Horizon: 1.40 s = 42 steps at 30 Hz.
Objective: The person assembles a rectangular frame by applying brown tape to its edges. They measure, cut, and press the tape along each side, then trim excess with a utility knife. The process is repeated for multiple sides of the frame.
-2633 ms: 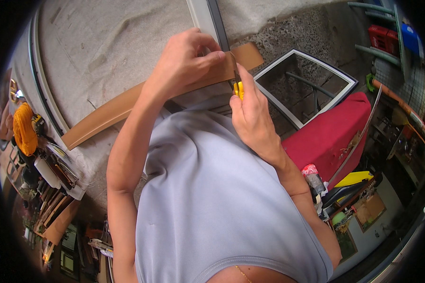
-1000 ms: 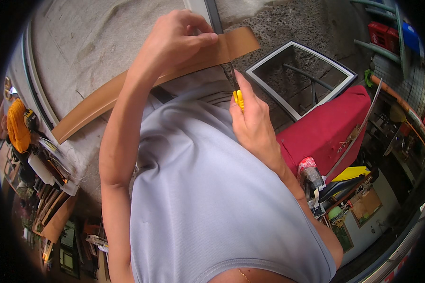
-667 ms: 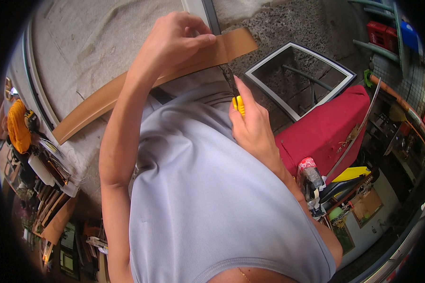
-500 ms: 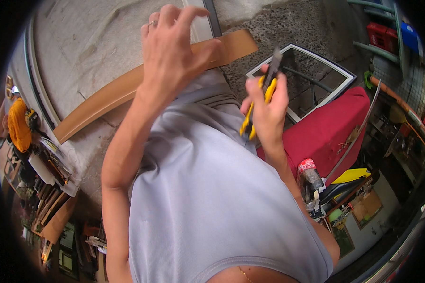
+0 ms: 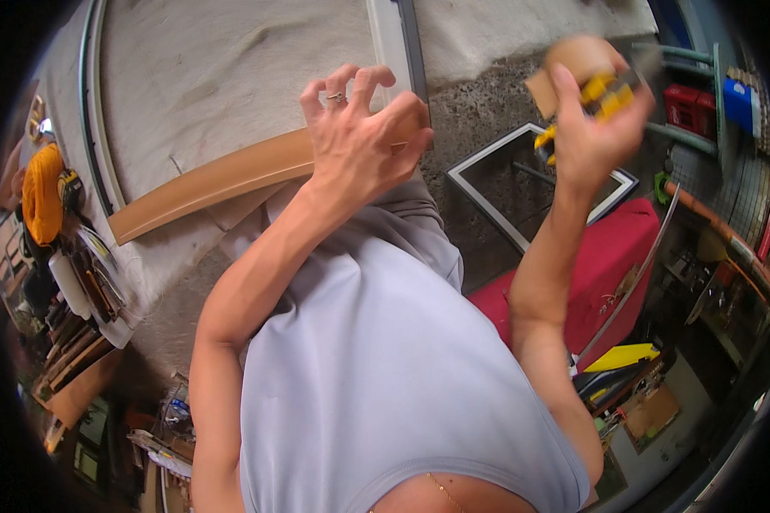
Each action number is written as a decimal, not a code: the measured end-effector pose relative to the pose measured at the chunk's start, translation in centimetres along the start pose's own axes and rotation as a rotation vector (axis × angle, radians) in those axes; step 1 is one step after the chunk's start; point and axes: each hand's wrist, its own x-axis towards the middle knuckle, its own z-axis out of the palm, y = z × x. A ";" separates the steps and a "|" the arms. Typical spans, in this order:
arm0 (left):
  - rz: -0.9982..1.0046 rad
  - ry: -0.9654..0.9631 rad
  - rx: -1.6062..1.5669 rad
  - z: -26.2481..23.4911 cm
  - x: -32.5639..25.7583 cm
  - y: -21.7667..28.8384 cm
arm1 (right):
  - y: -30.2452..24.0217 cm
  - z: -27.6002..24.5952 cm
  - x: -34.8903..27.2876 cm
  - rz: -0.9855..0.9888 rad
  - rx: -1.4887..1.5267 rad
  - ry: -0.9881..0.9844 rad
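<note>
My left hand (image 5: 359, 141) presses down on the right end of a long tan strip (image 5: 214, 184) that lies across the pale cloth-covered bench (image 5: 222, 68). My right hand (image 5: 595, 128) is raised to the upper right, blurred, gripping a yellow-and-black cutter (image 5: 603, 94) together with a short tan cut-off piece (image 5: 565, 64). A grey metal bar (image 5: 402, 43) runs upward just behind my left hand.
A white rectangular frame (image 5: 488, 162) lies right of the bench over dark ground. A red cloth-covered block (image 5: 607, 265) sits below it. Tools and an orange cord coil (image 5: 43, 192) crowd the left edge. Shelves with red and blue boxes (image 5: 701, 107) stand at the right.
The right hand went from cutting at the strip's right end to lifting up and right with the cutter and a severed tan piece. The left hand stayed on the strip.
</note>
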 end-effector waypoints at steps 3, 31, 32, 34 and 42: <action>-0.096 -0.059 0.019 -1.0 0.2 -0.4 | 0.9 5.4 4.6 -0.410 -0.191 -0.287; -0.249 -0.684 -0.444 -1.3 4.4 -4.4 | -8.1 -0.3 -7.7 0.376 0.069 -0.890; -0.254 -0.686 -0.449 -1.3 4.4 -4.5 | -8.0 -0.2 -7.7 0.376 0.064 -0.894; -0.254 -0.692 -0.442 -1.4 4.5 -4.5 | -8.4 0.0 -7.3 0.367 0.030 -0.911; -0.271 -0.699 -0.434 -1.5 4.9 -4.5 | -9.6 -0.2 -6.9 0.337 -0.081 -0.977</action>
